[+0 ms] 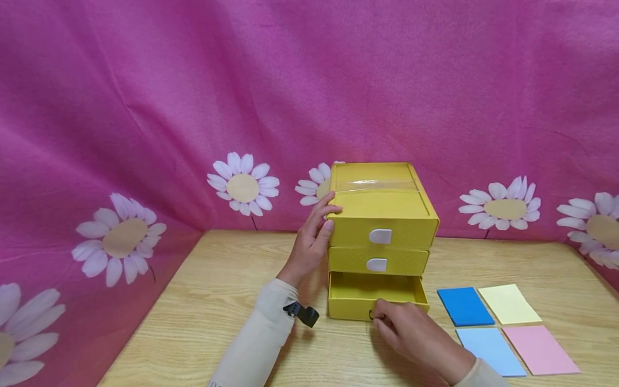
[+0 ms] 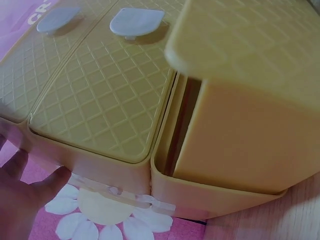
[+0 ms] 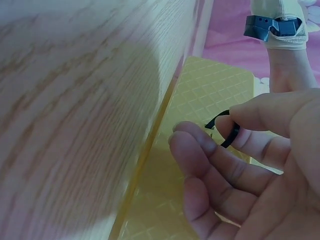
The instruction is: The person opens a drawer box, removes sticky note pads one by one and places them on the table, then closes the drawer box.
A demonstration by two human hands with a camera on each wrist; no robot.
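A yellow drawer box (image 1: 382,205) with three stacked drawers stands on the table. Its bottom drawer (image 1: 349,308) is pulled out partway, and its inside looks bare. White tabs (image 1: 380,236) mark the two upper drawers, which are closed. My left hand (image 1: 309,239) rests against the box's upper left side, fingers fairly straight at the top edge and thumb near the front corner. At the bottom drawer's front, my right hand (image 1: 411,330) pinches a black loop pull (image 3: 232,136) between thumb and forefinger.
Right of the box lie four flat pads: dark blue (image 1: 466,306), pale yellow (image 1: 510,304), light blue (image 1: 490,352) and pink (image 1: 540,349). A pink flowered cloth (image 1: 377,80) hangs behind the wooden table (image 1: 203,312). Clear tape (image 1: 377,185) crosses the box top.
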